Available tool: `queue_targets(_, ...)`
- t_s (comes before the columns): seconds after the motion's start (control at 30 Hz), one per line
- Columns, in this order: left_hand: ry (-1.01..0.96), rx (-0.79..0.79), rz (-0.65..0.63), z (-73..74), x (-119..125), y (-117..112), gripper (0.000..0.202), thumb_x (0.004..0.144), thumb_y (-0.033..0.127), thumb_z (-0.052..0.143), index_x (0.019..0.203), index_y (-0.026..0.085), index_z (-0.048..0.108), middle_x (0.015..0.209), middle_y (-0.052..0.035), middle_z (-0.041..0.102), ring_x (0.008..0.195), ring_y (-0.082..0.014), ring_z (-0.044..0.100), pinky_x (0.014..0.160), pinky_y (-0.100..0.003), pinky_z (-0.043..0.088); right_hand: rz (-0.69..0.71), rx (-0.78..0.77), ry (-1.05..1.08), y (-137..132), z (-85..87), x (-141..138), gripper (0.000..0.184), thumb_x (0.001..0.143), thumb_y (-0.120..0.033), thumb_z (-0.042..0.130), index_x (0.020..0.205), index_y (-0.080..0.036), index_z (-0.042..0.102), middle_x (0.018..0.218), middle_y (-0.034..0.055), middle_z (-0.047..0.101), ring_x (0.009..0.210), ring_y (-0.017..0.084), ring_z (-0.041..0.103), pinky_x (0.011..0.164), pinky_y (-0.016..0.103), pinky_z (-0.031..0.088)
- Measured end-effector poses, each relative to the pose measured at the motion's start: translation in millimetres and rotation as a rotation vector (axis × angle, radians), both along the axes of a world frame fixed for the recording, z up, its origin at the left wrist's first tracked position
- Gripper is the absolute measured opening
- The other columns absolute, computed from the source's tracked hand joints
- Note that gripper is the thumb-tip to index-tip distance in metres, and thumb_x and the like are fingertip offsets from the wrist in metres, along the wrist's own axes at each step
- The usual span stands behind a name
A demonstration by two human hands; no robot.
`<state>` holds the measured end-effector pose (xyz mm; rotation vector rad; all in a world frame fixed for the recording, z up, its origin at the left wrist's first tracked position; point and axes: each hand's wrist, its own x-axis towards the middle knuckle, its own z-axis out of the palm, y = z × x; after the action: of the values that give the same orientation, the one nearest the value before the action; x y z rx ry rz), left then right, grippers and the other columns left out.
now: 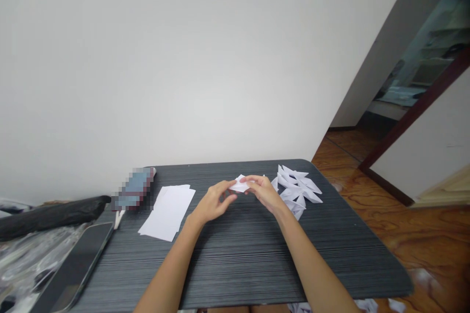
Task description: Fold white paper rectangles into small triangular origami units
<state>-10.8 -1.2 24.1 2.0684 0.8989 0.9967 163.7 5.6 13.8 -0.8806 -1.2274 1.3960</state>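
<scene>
Between my two hands is a small piece of folded white paper (240, 184), held above the middle of the dark table. My left hand (216, 200) pinches its left corner with the fingertips. On the other side, my right hand (263, 191) has its fingers on the right part of the paper and covers some of it. Right of my right hand lies a pile of folded white paper pieces (299, 186) with pointed ends. A small stack of flat white sheets (169, 212) rests to the left of my left hand.
The dark table (242, 264) stands against a white wall. At its left are a phone (79, 264), a blurred-out box-like item (135, 188), a black rolled item (55, 216) and clear plastic wrapping (33, 254). Paper scraps (367, 305) lie below the front edge.
</scene>
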Motion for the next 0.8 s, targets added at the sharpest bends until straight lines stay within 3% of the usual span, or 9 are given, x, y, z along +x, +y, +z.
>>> queue_targets(0.07, 0.085, 0.115, 0.018, -1.1, -3, 1, 0.029, 0.076, 0.03, 0.049, 0.102, 0.018, 0.057, 0.091, -0.0087, 0.061, 0.076, -0.0163, 0.056, 0.071, -0.027, 0.041, 0.086, -0.052, -0.006, -2, 0.8, 1, 0.021, 0.069, -0.03, 0.054, 0.079, -0.013, 0.062, 0.068, 0.005, 0.063, 0.06, 0.014, 0.059, 0.053, 0.023, 0.041)
queue_targets(0.17, 0.116, 0.14, 0.072, -3.7, -5, 3, 0.023, 0.08, 0.029, 0.043, 0.081, 0.017, 0.063, 0.069, -0.0057, 0.062, 0.065, -0.0147, 0.055, 0.066, -0.025, 0.04, 0.114, -0.061, -0.194, -4, 0.1, 7, 0.037, 0.077, -0.044, 0.043, 0.08, -0.013, 0.063, 0.054, 0.0023, 0.058, 0.046, 0.012, 0.054, 0.045, 0.023, 0.038)
queue_targets(0.3, 0.115, -0.053, 0.047, -4.1, -3, 4, 0.035, 0.082, 0.034, 0.039, 0.056, 0.016, 0.056, 0.045, -0.0003, 0.055, 0.042, -0.0096, 0.05, 0.055, -0.021, 0.041, -0.091, 0.246, -0.466, -4, 1.2, 14, 0.023, 0.068, -0.04, 0.056, 0.07, -0.018, 0.065, 0.068, 0.001, 0.057, 0.064, 0.013, 0.053, 0.057, 0.023, 0.041)
queue_targets(0.37, 0.068, -0.189, 0.011, -4.2, 0, 3, 0.037, 0.081, 0.037, 0.039, 0.055, 0.014, 0.054, 0.043, 0.0004, 0.055, 0.037, -0.0082, 0.05, 0.048, -0.019, 0.039, -0.008, 0.341, -0.52, -6, 4.8, 14, 0.017, 0.065, -0.034, 0.061, 0.069, -0.018, 0.065, 0.071, 0.0, 0.058, 0.067, 0.014, 0.052, 0.059, 0.023, 0.041)
queue_targets(0.43, -0.002, -0.323, -0.031, -4.8, 2, 3, 0.038, 0.079, 0.04, 0.041, 0.056, 0.013, 0.054, 0.043, -0.0003, 0.055, 0.035, -0.0079, 0.05, 0.041, -0.018, 0.035, 0.067, 0.361, -0.536, -8, 9.1, 11, 0.018, 0.068, -0.032, 0.057, 0.064, -0.016, 0.065, 0.06, -0.002, 0.056, 0.059, 0.012, 0.05, 0.054, 0.022, 0.039)
queue_targets(0.5, -0.085, -0.45, -0.093, -5.8, 5, 4, 0.039, 0.077, 0.043, 0.044, 0.057, 0.011, 0.054, 0.044, -0.0019, 0.056, 0.036, -0.0088, 0.051, 0.037, -0.017, 0.032, 0.074, 0.343, -0.496, -11, 12.1, 8, 0.023, 0.072, -0.031, 0.052, 0.063, -0.015, 0.065, 0.055, -0.0027, 0.055, 0.054, 0.011, 0.048, 0.051, 0.021, 0.037)
queue_targets(0.57, -0.187, -0.551, -0.136, -6.8, 6, 6, 0.041, 0.076, 0.045, 0.046, 0.058, 0.009, 0.055, 0.045, -0.004, 0.057, 0.036, -0.0092, 0.051, 0.036, -0.017, 0.033, 0.09, 0.284, -0.405, -12, 13.1, 6, 0.023, 0.073, -0.032, 0.051, 0.073, -0.015, 0.067, 0.06, -0.0017, 0.059, 0.053, 0.011, 0.049, 0.048, 0.021, 0.038)
queue_targets(0.67, -0.351, -0.64, -0.116, -7.4, 6, 8, 0.045, 0.077, 0.046, 0.044, 0.06, 0.006, 0.057, 0.049, -0.0074, 0.06, 0.039, -0.0103, 0.053, 0.038, -0.019, 0.037, 0.156, 0.139, -0.267, -12, 12.2, 5, 0.027, 0.071, -0.033, 0.053, 0.09, -0.018, 0.065, 0.065, 0.0001, 0.062, 0.048, 0.011, 0.049, 0.041, 0.022, 0.04)
queue_targets(0.8, -0.453, -0.715, -0.099, -5.7, 3, 8, 0.036, 0.073, 0.041, 0.053, 0.067, 0.005, 0.059, 0.056, -0.0091, 0.063, 0.046, -0.0143, 0.059, 0.042, -0.021, 0.042, 0.162, 0.084, -0.207, -12, 12.1, 5, 0.023, 0.068, -0.028, 0.055, 0.087, -0.018, 0.067, 0.062, 0.0003, 0.062, 0.044, 0.011, 0.05, 0.036, 0.022, 0.042)
